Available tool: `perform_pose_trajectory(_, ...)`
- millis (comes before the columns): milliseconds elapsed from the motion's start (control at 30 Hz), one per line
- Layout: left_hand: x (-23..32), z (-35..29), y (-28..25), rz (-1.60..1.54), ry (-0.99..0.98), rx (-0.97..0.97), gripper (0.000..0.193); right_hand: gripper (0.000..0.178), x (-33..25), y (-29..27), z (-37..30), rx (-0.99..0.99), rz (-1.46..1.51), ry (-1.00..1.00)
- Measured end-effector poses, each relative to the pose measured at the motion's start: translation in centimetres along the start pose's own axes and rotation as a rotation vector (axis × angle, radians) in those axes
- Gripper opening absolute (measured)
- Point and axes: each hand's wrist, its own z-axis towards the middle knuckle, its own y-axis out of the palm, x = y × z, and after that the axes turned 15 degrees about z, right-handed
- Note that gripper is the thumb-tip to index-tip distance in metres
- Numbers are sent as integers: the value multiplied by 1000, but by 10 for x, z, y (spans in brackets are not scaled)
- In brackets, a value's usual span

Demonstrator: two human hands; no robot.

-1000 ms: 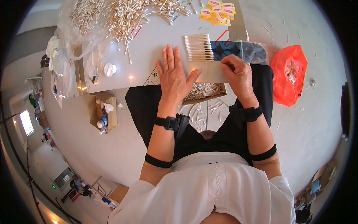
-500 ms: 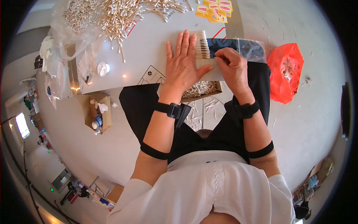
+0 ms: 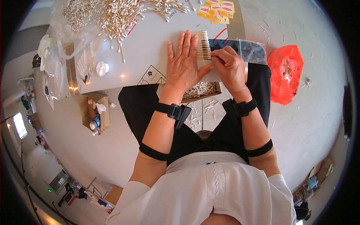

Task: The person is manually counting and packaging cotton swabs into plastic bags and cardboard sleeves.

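My left hand [image 3: 182,63] lies flat on the grey tabletop [image 3: 142,48], fingers stretched out and thumb spread to the right. Its fingertips rest against a neat row of cotton swabs [image 3: 203,45] laid side by side. At the lower right end of that row, my right hand [image 3: 229,69] is closed in a pinch with thumb and forefinger. What the pinch holds, if anything, is too small and covered to tell. Behind the right hand lies a dark flat strip with a clear plastic bag [image 3: 256,51] reaching past the table's right edge.
Loose cotton swabs [image 3: 118,18] are heaped at the far left beside a clear bag [image 3: 60,37]. Yellow printed cards [image 3: 221,9] lie at the far right. A white tub [image 3: 102,69] stands left. Below are a swab-filled box [image 3: 217,90], a carton [image 3: 105,119] and a red bag [image 3: 285,86].
My right hand has shifted slightly left, bringing its pinch to the lower right end of the swab row. The left hand has stayed flat in place.
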Motion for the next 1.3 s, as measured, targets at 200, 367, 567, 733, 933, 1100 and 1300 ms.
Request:
perform_pose_trajectory(200,1,1,1,-3,-5,10,103,7,0,1,-1,12,-26,-27)
perform_pose_trajectory(367,1,0,0,-1,0,21,101,5,2,0,-2,-21,-34,-67)
perform_pose_trajectory(567,1,1,1,-6,-9,14,101,4,0,4,-1,49,16,3)
perform_pose_trajectory(733,0,0,1,-2,-4,27,100,4,1,5,-1,40,-24,-51)
perform_pose_trajectory(933,0,1,1,26,3,-19,101,5,0,4,0,15,-48,-57)
perform_pose_trajectory(1100,0,1,0,34,-2,-29,102,10,1,6,4,52,-23,-33)
perform_pose_trajectory(1300,1,1,0,6,-5,-19,100,17,-2,6,7,40,-86,-37)
